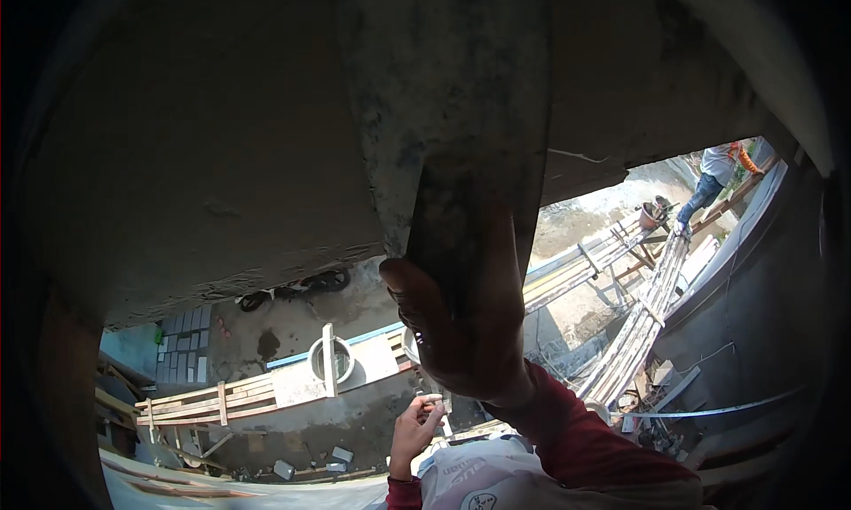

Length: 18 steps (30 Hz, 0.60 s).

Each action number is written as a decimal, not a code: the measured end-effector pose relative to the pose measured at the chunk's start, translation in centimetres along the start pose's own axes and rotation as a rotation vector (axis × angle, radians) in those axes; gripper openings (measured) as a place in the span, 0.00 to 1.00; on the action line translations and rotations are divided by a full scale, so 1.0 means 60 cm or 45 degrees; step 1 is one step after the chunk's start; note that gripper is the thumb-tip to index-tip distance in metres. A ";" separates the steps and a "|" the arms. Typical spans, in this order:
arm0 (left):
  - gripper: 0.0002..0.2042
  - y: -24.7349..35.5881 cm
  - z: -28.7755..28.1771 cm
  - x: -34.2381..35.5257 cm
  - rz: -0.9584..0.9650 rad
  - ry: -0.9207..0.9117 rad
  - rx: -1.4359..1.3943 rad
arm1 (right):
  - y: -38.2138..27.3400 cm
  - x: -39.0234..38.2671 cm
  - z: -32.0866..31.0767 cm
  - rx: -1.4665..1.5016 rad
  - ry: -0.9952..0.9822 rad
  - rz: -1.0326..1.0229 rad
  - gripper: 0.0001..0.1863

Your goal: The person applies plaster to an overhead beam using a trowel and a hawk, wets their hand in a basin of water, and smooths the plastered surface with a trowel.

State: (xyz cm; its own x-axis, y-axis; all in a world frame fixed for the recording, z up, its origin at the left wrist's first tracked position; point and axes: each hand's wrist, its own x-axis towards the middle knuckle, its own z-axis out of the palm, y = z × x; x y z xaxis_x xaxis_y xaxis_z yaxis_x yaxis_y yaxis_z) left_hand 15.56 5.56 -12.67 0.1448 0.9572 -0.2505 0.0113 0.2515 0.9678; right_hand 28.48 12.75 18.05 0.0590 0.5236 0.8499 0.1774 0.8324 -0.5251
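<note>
Overhead, my right hand [474, 333] is closed around the dark handle of a long plastering float [443, 75]. Its grey, stained blade lies over the underside of a shaded plastered surface [213, 164]; whether the two touch is hard to tell in the shadow. My thumb rests along the handle's left side. Lower down, close to my body, my left hand [415, 428] has its fingers curled and pinched together. A small pale piece shows at its fingertips, too small to name.
Below runs a plank scaffold [208, 402] carrying a round bucket [331, 359] with a board across it. Another person [709, 186] stands on planks at far right, near a brown bucket [649, 215]. Grey blocks [183, 346] lie on the ground at left; rubble [660, 408] lies at right.
</note>
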 end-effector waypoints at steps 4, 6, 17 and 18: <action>0.14 -0.009 0.045 0.016 0.015 -0.139 0.115 | 0.033 -0.010 -0.115 0.272 0.143 0.331 0.25; 0.15 -0.015 0.061 0.019 0.012 -0.189 0.172 | 0.044 -0.006 -0.151 0.465 0.194 0.380 0.26; 0.17 -0.113 0.046 -0.027 -0.156 -0.079 0.398 | 0.099 -0.135 -0.404 -0.265 0.882 0.355 0.06; 0.18 -0.149 0.032 -0.027 -0.274 -0.020 0.400 | 0.110 -0.182 -0.435 -0.302 0.863 0.400 0.05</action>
State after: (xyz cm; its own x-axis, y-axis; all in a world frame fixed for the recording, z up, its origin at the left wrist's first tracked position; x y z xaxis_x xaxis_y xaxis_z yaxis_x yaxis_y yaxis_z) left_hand 17.13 1.50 -20.88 0.1210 0.8843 -0.4509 0.3459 0.3882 0.8542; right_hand 54.61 7.78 6.48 0.7148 0.4392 0.5442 0.2537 0.5623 -0.7871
